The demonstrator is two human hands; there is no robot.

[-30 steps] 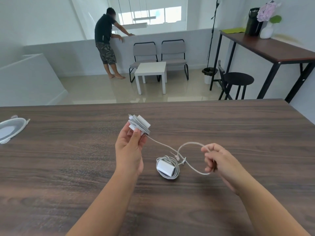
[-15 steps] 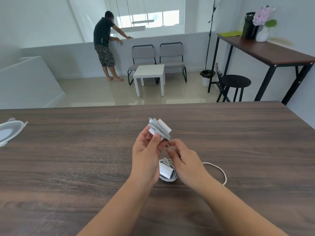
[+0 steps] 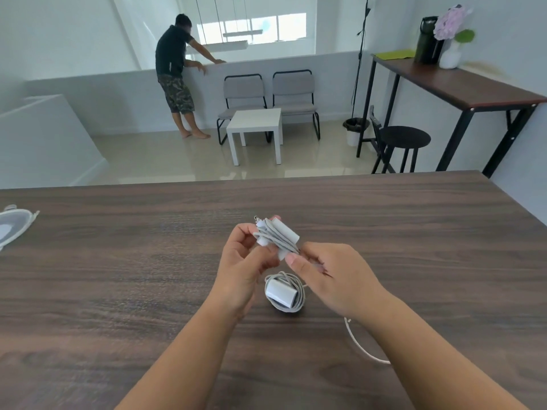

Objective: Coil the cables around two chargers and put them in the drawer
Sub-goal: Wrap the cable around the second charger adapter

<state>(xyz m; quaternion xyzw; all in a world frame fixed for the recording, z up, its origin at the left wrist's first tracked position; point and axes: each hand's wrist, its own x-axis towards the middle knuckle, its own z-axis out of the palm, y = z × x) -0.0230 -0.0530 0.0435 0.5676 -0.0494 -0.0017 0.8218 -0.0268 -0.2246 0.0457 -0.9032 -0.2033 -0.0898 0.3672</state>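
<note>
Wood-grain table [image 3: 118, 291] fills the lower half, dark brown top. Beyond its far edge: pale floor, high side table [image 3: 461, 84] at right with dark flask [image 3: 427, 39] and a white vase [image 3: 450, 56] holding pale purple flowers [image 3: 450, 20]. Two grey chairs [image 3: 266, 96] against the low wall, small white table [image 3: 256, 125] in front of them, black stool [image 3: 404, 139] to the right, small bin [image 3: 355, 130] near the stool; contents not visible. A person in a dark shirt [image 3: 173, 72] leans on the low wall at the back.

Clear plastic lid or container [image 3: 13, 226] at the table's left edge, cut off by the frame; cannot tell what is in it.

Both bare forearms reach in from the bottom. Left hand [image 3: 245, 261] raised above the table, fingers curled, pinching the held charger [image 3: 276, 236] between thumb and fingertips; cable wraps crossing its white body. Right hand [image 3: 328, 270] just beside it, thumb and forefinger pressed together on the cable strand at the charger's lower right edge. Loose cable tail [image 3: 359, 343] runs out from under the right wrist and curves across the table, plug end near the wrist.

Second charger [image 3: 282, 292] lies on the table directly below and between the two hands, cable coiled in a ring around it, not touched by either hand. No drawer seen in this view.
</note>
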